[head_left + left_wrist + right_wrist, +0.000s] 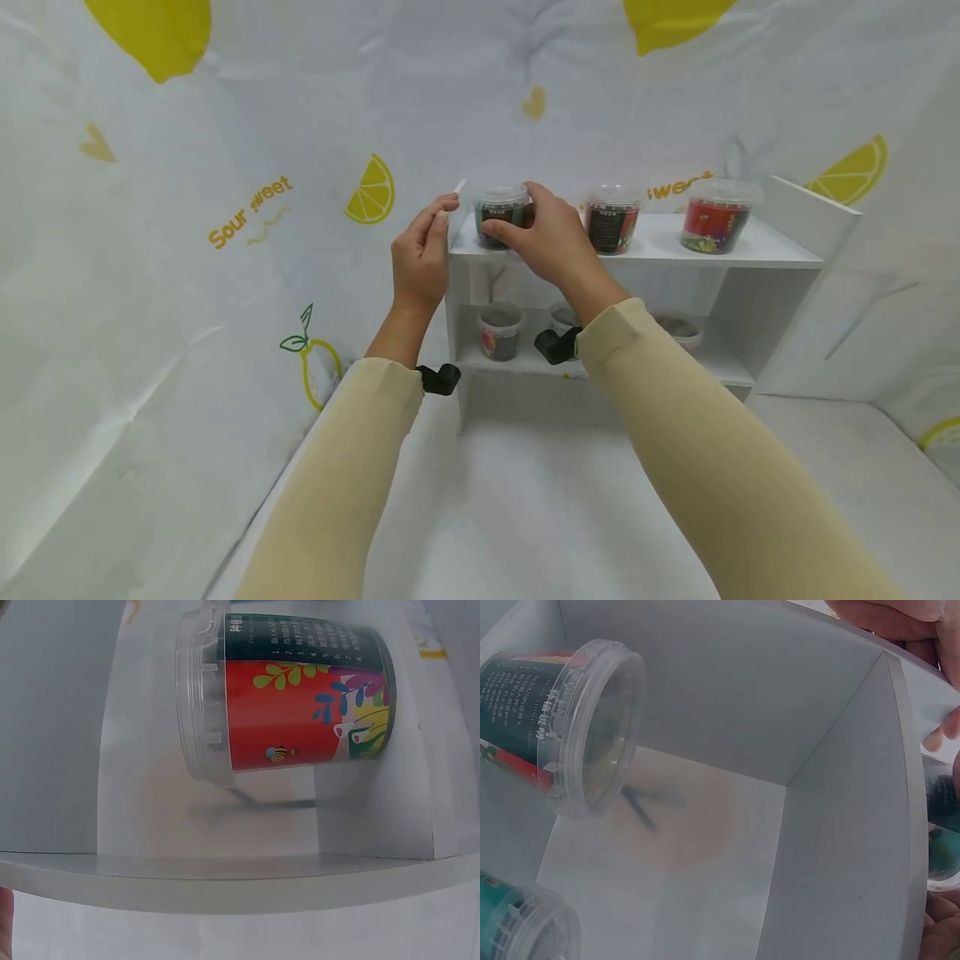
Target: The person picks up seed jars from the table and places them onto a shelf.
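Observation:
A white two-level shelf unit (660,247) stands against the back wall. My right hand (543,237) grips the leftmost clear-lidded tub (498,210) on the top shelf, with thumb and fingers curled round its dark label. My left hand (423,250) rests with nearly straight fingers against the unit's left side panel (454,250), holding nothing. In the right wrist view the held tub (945,825) shows at the right edge, with my fingers (900,619) above it. The left wrist view shows a red-labelled tub (300,697) on the lower shelf.
Two more tubs (613,218) (716,215) stand to the right on the top shelf. The lower shelf holds several tubs, among them one (500,331) at the left. A lemon-print cloth (247,208) covers the walls. White tabletop (540,500) lies in front.

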`<action>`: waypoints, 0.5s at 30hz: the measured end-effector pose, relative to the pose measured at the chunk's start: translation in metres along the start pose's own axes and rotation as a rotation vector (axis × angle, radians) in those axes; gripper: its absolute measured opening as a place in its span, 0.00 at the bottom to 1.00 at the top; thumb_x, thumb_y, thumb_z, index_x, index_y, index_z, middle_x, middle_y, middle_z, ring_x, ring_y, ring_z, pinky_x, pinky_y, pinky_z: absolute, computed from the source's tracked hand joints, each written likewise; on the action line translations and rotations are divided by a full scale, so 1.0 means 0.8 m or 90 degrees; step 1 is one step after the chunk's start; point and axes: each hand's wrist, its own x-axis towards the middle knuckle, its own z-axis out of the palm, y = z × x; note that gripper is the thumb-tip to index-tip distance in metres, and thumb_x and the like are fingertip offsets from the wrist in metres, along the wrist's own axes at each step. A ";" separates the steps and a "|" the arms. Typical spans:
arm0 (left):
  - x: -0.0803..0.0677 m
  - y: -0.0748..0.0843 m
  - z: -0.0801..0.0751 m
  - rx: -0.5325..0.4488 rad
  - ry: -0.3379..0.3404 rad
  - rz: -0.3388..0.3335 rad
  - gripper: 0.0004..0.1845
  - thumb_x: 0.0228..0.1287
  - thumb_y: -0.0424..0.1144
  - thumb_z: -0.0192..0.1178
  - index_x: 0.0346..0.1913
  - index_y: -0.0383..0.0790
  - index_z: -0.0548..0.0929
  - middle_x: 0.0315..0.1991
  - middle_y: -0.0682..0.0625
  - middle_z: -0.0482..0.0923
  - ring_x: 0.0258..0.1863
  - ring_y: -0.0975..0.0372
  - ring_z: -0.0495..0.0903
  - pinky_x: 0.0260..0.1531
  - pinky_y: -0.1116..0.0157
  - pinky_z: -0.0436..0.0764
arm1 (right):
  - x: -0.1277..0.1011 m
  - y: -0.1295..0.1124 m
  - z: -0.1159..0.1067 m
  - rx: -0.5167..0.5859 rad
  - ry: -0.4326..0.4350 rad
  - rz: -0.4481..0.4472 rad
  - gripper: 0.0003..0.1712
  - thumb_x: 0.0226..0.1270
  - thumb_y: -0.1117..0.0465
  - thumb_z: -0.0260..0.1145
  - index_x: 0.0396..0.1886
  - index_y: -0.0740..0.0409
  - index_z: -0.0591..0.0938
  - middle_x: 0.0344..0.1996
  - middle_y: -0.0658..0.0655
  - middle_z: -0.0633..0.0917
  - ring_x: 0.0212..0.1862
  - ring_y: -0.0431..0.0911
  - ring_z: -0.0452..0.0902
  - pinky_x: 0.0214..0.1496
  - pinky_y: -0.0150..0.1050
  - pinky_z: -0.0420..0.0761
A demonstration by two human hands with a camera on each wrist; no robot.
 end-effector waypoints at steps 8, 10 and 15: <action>0.007 -0.035 0.001 0.001 0.001 0.019 0.17 0.77 0.37 0.46 0.55 0.36 0.83 0.58 0.47 0.81 0.63 0.62 0.76 0.63 0.68 0.72 | -0.004 -0.002 0.001 0.000 0.017 -0.008 0.56 0.61 0.32 0.63 0.80 0.51 0.51 0.61 0.60 0.78 0.65 0.52 0.72 0.72 0.53 0.63; 0.007 -0.037 0.000 0.002 -0.004 0.021 0.17 0.77 0.38 0.47 0.55 0.37 0.84 0.58 0.48 0.82 0.63 0.63 0.76 0.63 0.69 0.72 | -0.006 -0.001 0.002 0.011 0.022 -0.017 0.56 0.62 0.32 0.63 0.80 0.51 0.51 0.60 0.59 0.79 0.62 0.51 0.74 0.65 0.51 0.72; 0.008 -0.035 -0.005 0.031 -0.038 0.011 0.18 0.78 0.41 0.46 0.58 0.40 0.82 0.60 0.51 0.80 0.64 0.68 0.74 0.64 0.71 0.70 | -0.016 0.006 0.001 0.040 0.041 -0.059 0.55 0.64 0.33 0.61 0.80 0.49 0.48 0.70 0.58 0.70 0.68 0.53 0.70 0.71 0.51 0.66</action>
